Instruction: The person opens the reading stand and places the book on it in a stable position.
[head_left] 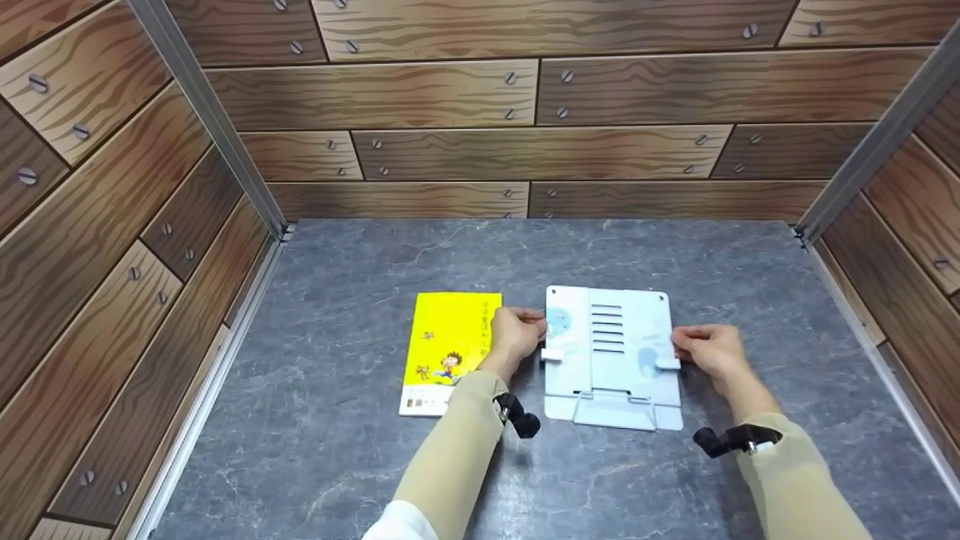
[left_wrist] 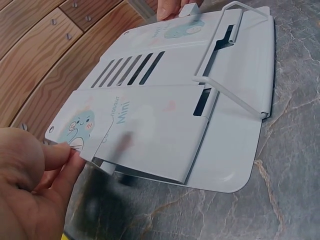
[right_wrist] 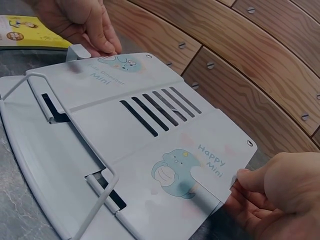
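Observation:
A pale blue-white book stand [head_left: 571, 375] with printed cartoon dinosaurs is on the table, its slotted back panel tilted up from the base. My left hand [head_left: 517, 335] pinches the panel's left edge between thumb and fingers. On the opposite edge, my right hand [head_left: 714, 354] pinches the panel near its side clip [head_left: 667, 364]. A wire page holder [left_wrist: 230, 95] crosses the lower front, seen close in the left wrist view. The back of the panel is hidden.
A yellow book [head_left: 450, 319] with a cartoon child lies flat left of the stand, partly covered by my left forearm. The grey marbled table [head_left: 337, 300] is bounded by wood-patterned walls [head_left: 442, 90] at the back and sides.

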